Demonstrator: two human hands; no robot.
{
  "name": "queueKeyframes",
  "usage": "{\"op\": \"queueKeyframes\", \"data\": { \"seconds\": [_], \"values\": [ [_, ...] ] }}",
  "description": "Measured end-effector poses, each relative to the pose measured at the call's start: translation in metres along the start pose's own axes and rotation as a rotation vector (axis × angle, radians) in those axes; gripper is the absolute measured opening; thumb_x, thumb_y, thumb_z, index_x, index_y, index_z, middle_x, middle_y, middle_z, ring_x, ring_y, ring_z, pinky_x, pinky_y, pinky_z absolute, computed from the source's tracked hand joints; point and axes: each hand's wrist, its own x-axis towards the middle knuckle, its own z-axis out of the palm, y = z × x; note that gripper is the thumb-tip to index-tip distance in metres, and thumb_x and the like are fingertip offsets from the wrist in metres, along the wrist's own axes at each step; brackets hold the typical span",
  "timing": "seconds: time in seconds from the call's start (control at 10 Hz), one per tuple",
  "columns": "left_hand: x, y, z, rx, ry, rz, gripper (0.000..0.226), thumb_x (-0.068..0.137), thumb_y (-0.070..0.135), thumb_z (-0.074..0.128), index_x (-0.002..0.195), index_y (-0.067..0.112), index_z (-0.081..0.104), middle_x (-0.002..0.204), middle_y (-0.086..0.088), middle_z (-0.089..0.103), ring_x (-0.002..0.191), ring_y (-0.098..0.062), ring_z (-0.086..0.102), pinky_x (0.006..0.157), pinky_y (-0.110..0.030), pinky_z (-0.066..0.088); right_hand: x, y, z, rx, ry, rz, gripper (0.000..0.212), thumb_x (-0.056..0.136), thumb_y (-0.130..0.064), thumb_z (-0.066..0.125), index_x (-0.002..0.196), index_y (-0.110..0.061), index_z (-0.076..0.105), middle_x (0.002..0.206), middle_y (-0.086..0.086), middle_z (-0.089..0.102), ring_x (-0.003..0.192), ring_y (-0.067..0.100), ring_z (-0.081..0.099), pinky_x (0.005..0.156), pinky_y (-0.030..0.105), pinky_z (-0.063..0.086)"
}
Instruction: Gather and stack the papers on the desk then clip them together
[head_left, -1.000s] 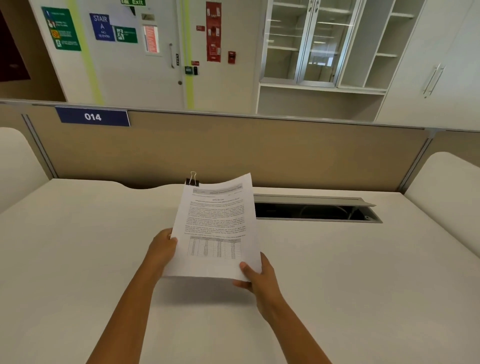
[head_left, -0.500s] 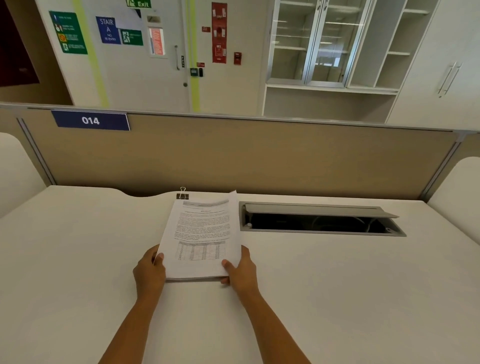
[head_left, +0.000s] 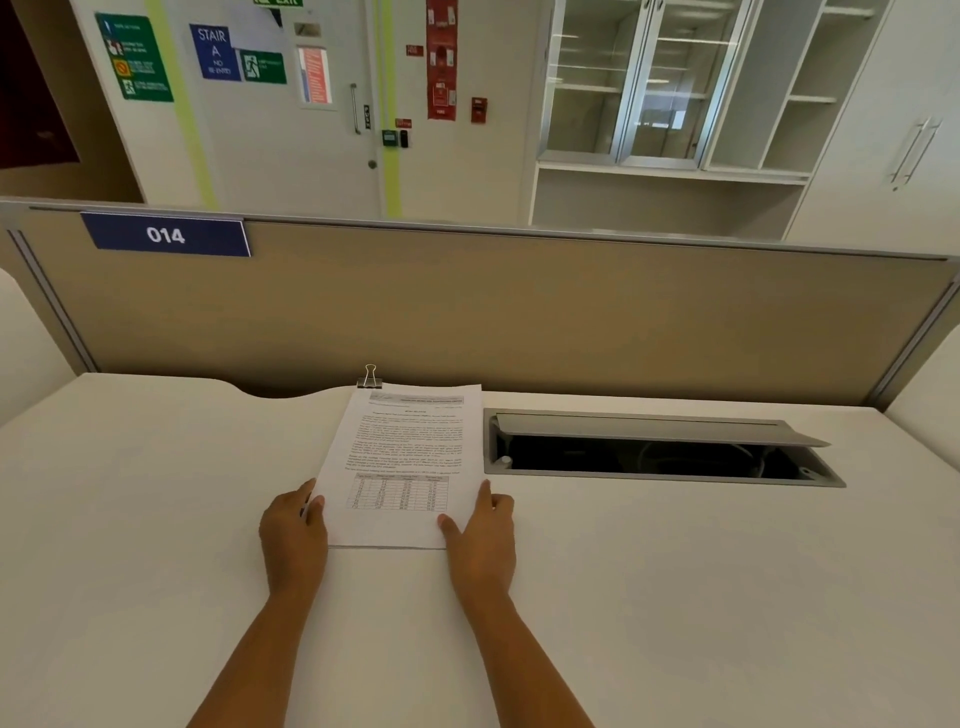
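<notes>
A stack of printed papers (head_left: 402, 457) lies flat on the white desk (head_left: 156, 519), its top sheet showing text and a table. A black binder clip (head_left: 369, 378) with silver handles sits on the stack's far left corner. My left hand (head_left: 293, 535) rests against the stack's near left edge, fingers touching the sheets. My right hand (head_left: 480, 535) lies at the near right corner, thumb on the top sheet. Both hands hold the stack down against the desk.
An open cable hatch (head_left: 660, 447) with a raised grey flap is cut into the desk just right of the stack. A tan partition (head_left: 519, 312) with a blue "014" label (head_left: 166, 235) closes off the far edge. Padded white side panels flank the desk.
The clipped stack was held tilted up above the desk; it has come down and now lies flat. Both hands moved down with it to its near corners.
</notes>
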Motion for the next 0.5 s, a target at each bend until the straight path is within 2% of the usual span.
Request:
{"op": "queueKeyframes", "data": {
  "seconds": [0.2, 0.3, 0.4, 0.5],
  "values": [
    [0.0040, -0.0035, 0.0040, 0.039, 0.004, 0.036, 0.030, 0.087, -0.001, 0.057, 0.116, -0.010, 0.059, 0.109, -0.029, 0.062, 0.099, -0.042, 0.059, 0.090, -0.046, 0.048, -0.0003, 0.0021, 0.0077, 0.021, 0.051, 0.015, 0.073, 0.093, -0.034, 0.052, 0.150, -0.017, 0.009, 0.142, 0.003, 0.028, 0.128, 0.013, 0.038, 0.103, 0.021, 0.037],
    [0.0020, -0.0038, 0.0031, 0.055, 0.015, 0.057, 0.030, 0.086, -0.001, 0.058, 0.114, -0.012, 0.059, 0.108, -0.031, 0.062, 0.097, -0.043, 0.059, 0.089, -0.045, 0.049, -0.0009, 0.0055, 0.0108, -0.012, 0.084, -0.019, 0.070, 0.093, -0.037, 0.050, 0.149, -0.017, 0.013, 0.144, 0.005, 0.027, 0.129, 0.015, 0.033, 0.107, 0.023, 0.033],
    [0.0021, -0.0064, 0.0041, 0.064, 0.052, 0.077, 0.031, 0.088, 0.003, 0.057, 0.114, -0.014, 0.058, 0.108, -0.031, 0.063, 0.098, -0.046, 0.059, 0.090, -0.048, 0.048, 0.0000, 0.0065, 0.0092, -0.123, 0.098, -0.034, 0.067, 0.094, -0.047, 0.040, 0.149, -0.020, 0.013, 0.152, 0.002, 0.020, 0.133, 0.017, 0.027, 0.110, 0.027, 0.028],
    [0.0004, -0.0104, 0.0051, 0.062, 0.055, 0.049, 0.034, 0.092, 0.011, 0.052, 0.115, -0.013, 0.058, 0.105, -0.030, 0.066, 0.095, -0.045, 0.061, 0.089, -0.050, 0.050, -0.0058, 0.0077, 0.0083, -0.148, 0.147, -0.080, 0.057, 0.097, -0.045, 0.034, 0.148, -0.022, 0.021, 0.152, 0.002, 0.024, 0.133, 0.020, 0.029, 0.109, 0.031, 0.028]
  ]
}}
